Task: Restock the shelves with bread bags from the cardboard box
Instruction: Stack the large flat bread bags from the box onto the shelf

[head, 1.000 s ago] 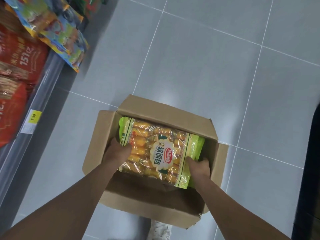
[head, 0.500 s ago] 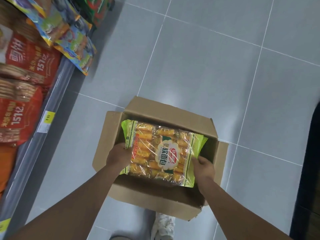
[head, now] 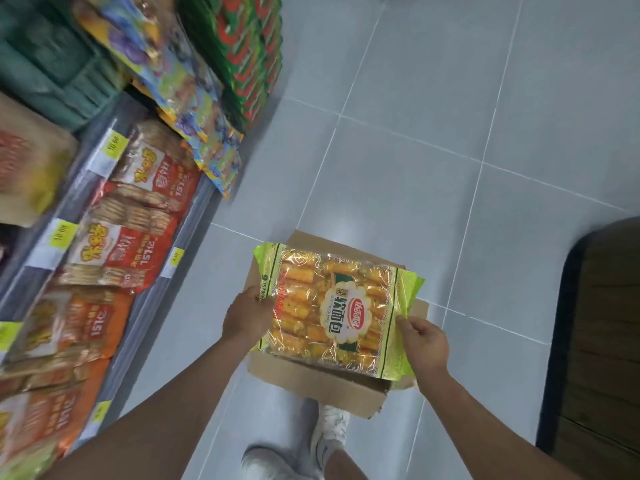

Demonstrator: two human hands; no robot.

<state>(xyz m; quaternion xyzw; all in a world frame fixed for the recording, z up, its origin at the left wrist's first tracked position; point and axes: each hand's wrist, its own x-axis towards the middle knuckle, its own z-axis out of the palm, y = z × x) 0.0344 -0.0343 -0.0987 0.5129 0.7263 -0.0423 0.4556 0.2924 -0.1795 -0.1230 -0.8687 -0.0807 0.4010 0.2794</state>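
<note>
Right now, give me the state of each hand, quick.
Left hand: grips the bread bag by its left edge.
Right hand: pinches the same bag's right edge.

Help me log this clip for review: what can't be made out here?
Head view only:
- Inside of the cardboard box: hidden by the bread bag held over it.
- Fingers of the left hand: under the bag's edge.
- The dark object at right: cut off by the frame edge.
- Nearest shelf packs, lower left: blurred.
</note>
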